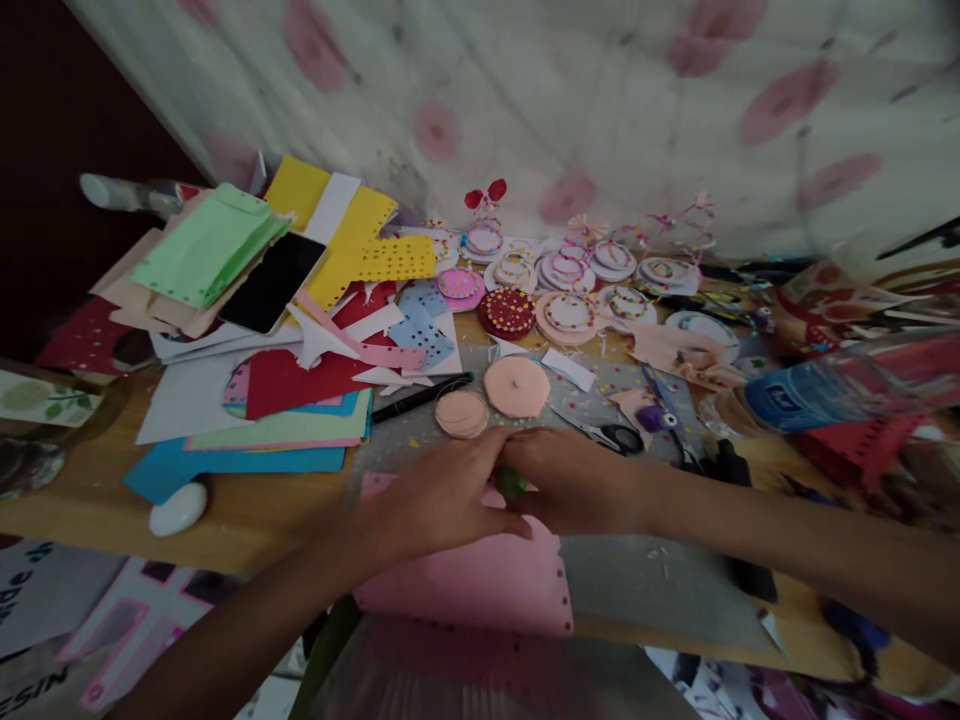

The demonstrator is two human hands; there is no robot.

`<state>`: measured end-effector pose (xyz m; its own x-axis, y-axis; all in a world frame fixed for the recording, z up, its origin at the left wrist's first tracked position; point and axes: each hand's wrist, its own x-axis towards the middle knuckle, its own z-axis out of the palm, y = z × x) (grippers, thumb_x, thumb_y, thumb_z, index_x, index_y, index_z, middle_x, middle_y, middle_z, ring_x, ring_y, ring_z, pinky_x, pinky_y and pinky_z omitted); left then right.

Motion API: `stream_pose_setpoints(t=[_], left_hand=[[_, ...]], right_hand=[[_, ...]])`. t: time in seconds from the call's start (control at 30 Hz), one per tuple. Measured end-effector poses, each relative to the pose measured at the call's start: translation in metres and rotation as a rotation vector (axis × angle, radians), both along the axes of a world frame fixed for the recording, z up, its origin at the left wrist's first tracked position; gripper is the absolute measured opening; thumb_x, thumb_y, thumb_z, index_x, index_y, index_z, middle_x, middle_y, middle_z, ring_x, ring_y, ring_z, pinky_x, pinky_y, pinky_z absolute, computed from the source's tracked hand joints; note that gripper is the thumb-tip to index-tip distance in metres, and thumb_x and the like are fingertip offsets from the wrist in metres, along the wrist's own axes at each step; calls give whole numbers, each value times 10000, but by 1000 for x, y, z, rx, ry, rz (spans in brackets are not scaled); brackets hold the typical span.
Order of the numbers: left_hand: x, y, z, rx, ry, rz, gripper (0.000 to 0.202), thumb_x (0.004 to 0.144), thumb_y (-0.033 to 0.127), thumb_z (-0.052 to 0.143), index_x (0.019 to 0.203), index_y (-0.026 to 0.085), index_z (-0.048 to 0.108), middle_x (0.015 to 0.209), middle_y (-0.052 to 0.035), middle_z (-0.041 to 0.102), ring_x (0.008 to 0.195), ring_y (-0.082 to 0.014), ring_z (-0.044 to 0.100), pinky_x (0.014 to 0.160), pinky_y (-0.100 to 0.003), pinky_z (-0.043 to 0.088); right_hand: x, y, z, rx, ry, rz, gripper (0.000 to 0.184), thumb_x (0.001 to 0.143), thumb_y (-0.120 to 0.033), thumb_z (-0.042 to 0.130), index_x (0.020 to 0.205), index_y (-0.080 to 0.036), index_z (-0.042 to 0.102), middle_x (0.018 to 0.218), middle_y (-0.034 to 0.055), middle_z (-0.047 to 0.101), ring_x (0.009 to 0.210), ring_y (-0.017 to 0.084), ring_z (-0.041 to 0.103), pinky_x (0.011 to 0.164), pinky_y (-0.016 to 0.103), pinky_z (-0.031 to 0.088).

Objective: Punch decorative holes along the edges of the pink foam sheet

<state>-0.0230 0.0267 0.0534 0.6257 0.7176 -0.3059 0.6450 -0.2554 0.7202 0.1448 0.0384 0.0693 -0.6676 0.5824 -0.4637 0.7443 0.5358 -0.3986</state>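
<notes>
Both of my hands meet over a pink foam sheet (pixel 480 575) with punched holes along its right edge, lying at the table's front. My left hand (pixel 439 495) rests on the sheet with its fingers pinched toward a small green object (pixel 512 484). My right hand (pixel 574 480) is closed around the same green object from the right. What the green thing is I cannot make out. Just beyond the hands lie two peach foam discs (pixel 516 386) and a smaller stack (pixel 461 413).
Scissors (pixel 611 435) and a black pen (pixel 424 396) lie behind the hands. Coloured paper and foam sheets (pixel 277 425) pile at the left with a black phone (pixel 271 282). Several decorated round pieces (pixel 570 312) line the back. A plastic bottle (pixel 817 392) lies at right. A white oval object (pixel 178 509) sits front left.
</notes>
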Motion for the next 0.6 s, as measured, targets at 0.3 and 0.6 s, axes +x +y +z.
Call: stream_pose_setpoints(t=[0.3,0.6], left_hand=[[-17,3,-3,-10,103,-68,414,810,165,544,1216,241,542,1010,-39,722,965,-241,666,710,-273,457],[-14,3,13,-4,132,-62,470,771,305,672,1214,235,531,1063,-48,699,996,-270,647,734,-307,453]], right_hand=[[5,-1,8,-97,-17,-21,284,755,-279,762,978,-127,674,916,102,716,928,289,659,840,406,481],[4,-6,-1,46,-22,47,214,776,-278,736,932,-144,677,901,99,732,946,272,673,958,411,425]])
